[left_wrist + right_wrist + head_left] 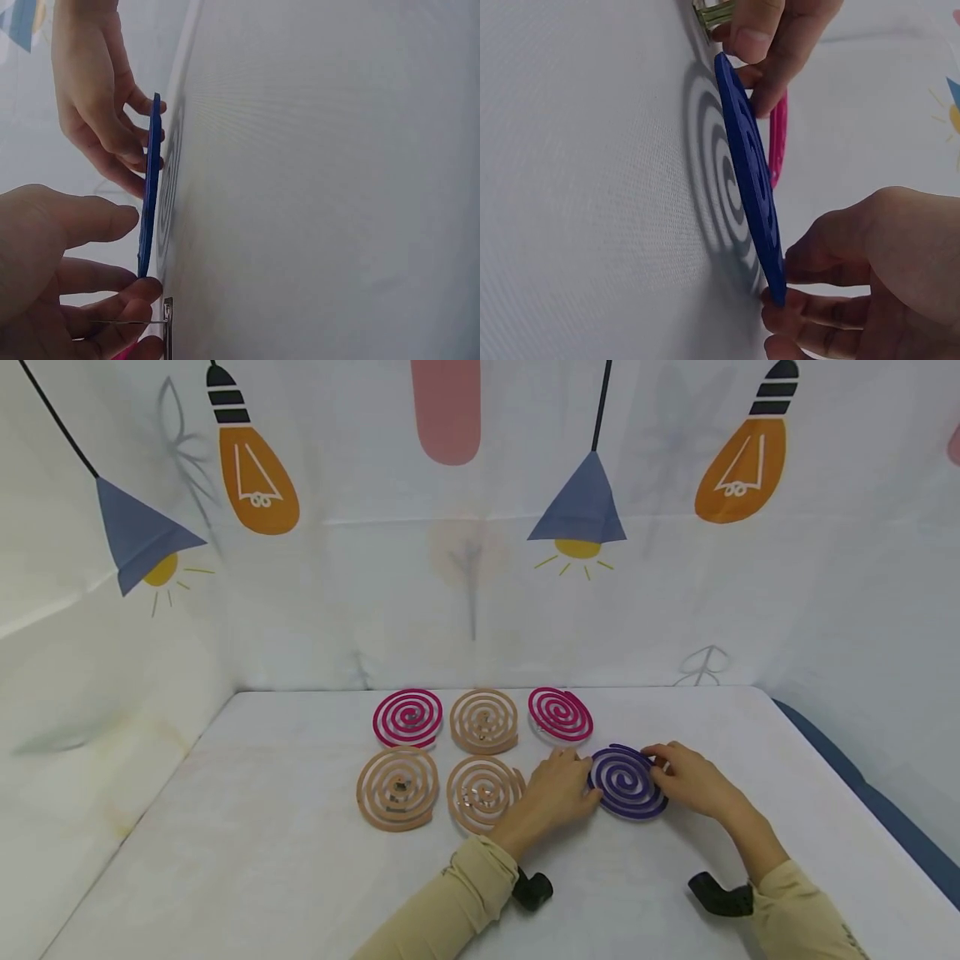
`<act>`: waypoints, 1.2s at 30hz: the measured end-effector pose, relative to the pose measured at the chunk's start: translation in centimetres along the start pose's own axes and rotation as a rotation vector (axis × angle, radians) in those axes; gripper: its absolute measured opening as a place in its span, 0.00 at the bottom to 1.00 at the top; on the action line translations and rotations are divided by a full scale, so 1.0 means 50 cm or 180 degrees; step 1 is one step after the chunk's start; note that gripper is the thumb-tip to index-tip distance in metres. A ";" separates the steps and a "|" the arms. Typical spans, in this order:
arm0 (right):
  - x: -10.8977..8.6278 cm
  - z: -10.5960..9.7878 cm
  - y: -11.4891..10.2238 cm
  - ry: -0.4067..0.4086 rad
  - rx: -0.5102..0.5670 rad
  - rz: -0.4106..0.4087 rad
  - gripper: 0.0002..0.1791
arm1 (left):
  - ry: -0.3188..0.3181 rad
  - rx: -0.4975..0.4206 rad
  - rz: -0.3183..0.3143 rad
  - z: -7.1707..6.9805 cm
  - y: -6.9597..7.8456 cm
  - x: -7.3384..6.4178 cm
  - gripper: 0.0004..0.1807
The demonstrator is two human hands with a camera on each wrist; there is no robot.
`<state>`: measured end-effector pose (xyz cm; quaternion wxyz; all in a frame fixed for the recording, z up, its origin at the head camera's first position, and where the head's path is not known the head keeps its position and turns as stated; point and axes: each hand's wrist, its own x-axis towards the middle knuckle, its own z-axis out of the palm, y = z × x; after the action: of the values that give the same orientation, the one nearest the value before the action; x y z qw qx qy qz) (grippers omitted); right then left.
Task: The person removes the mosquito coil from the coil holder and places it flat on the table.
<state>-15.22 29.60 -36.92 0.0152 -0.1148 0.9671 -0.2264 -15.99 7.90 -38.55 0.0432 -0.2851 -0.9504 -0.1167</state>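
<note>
A dark blue mosquito coil (pixel 628 783) hangs slightly above the white table, casting a spiral shadow in the right wrist view. Its right edge is pinched between the thumb and fingers of my right hand (pixel 693 779). My left hand (pixel 553 789) holds the left edge, thumb on the upper side and fingertips at the rim. Close by the left fingers in the left wrist view is a thin metal stand (pixel 168 330). Left of that hand lies a tan coil (pixel 480 793), partly covered by the forearm.
Another tan coil (pixel 397 789) lies farther left. Behind are a magenta coil (pixel 407 718), a tan coil (pixel 483 721) and a second magenta coil (pixel 560 714), which looks tilted. A printed cloth wall (pixel 390 610) closes off the table's back edge.
</note>
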 end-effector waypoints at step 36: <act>0.004 0.005 0.001 -0.0281 0.0020 -0.0009 0.24 | 0.0000 -0.0138 0.0066 0.008 -0.007 0.002 0.13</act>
<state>-15.40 29.47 -37.15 0.0579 -0.1261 0.9646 -0.2242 -16.27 7.78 -38.99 0.0383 -0.2958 -0.9446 -0.1368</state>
